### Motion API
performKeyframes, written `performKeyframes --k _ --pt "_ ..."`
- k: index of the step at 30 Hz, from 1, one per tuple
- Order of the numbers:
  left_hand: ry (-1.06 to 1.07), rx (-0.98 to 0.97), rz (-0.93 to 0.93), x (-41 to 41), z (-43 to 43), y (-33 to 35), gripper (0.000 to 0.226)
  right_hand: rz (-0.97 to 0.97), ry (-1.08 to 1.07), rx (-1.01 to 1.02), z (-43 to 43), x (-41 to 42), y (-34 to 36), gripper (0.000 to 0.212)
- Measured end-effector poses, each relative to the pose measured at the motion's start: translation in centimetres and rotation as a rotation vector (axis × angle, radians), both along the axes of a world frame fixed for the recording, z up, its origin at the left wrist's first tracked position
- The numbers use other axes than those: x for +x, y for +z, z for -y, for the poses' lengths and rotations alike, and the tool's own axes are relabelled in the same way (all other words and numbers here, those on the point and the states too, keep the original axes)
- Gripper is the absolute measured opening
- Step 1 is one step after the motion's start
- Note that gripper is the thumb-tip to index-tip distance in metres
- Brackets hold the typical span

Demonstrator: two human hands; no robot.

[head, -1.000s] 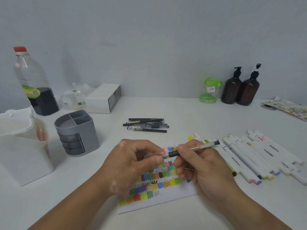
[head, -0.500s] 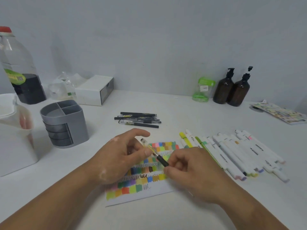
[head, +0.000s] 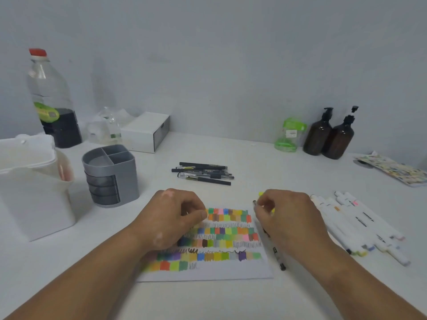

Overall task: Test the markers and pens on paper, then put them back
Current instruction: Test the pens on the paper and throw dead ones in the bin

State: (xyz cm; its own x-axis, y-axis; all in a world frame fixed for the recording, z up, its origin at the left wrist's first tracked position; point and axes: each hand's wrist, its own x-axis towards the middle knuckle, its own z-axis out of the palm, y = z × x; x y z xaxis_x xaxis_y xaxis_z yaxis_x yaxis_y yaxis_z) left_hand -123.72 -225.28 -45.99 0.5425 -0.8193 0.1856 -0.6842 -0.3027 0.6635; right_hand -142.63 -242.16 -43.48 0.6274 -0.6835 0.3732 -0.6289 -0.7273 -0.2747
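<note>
Now | right hand fingers clamped on clear black-gripped gel pen, 3 o'clock of colour-swatched white paper | left hand fingers curled together, contents unseen | best scribbled lightly on the bare 6 o'clock strip

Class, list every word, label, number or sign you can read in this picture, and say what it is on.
None can be read.
Big bottle: green label, blurred.
Green container: white sticker, too small.
White markers: dark barrel print, blurred.
Black pens: barrel marks, too small.
Pen in the right hand: print, blurred.
Booklet: colourful pattern, unreadable.
</note>
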Motion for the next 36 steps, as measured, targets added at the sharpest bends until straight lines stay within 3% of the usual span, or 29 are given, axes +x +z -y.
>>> performKeyframes --k 4,7,19,23,27,32,36 --pt "0.015 -0.029 -0.009 0.3 -0.1 0.3 0.006 -0.188 0.178 -0.009 1.6 6.2 0.8 0.026" --pt "0.011 -0.025 -0.022 0.5 -0.2 0.3 0.007 -0.281 0.190 -0.001 3.0 10.0 0.6 0.021" --pt "0.123 -0.109 0.005 0.7 -0.5 0.9 0.007 -0.291 0.156 0.104 4.0 9.9 0.1 0.016" --pt "0.228 -0.211 0.077 0.9 -0.9 1.3 0.015 -0.104 0.169 0.108 1.6 5.6 1.3 0.010" --pt "0.081 -0.185 0.198 0.2 -0.7 1.2 0.044 0.059 0.238 0.193 -1.3 1.7 1.2 0.012" --pt "-0.072 -0.003 0.246 -0.7 -0.1 0.8 0.032 0.257 0.280 0.326 -2.1 0.9 0.4 0.018" --pt "-0.153 0.064 0.284 -0.9 0.1 1.4 0.032 0.526 0.306 0.660 -1.7 0.9 0.1 0.015"
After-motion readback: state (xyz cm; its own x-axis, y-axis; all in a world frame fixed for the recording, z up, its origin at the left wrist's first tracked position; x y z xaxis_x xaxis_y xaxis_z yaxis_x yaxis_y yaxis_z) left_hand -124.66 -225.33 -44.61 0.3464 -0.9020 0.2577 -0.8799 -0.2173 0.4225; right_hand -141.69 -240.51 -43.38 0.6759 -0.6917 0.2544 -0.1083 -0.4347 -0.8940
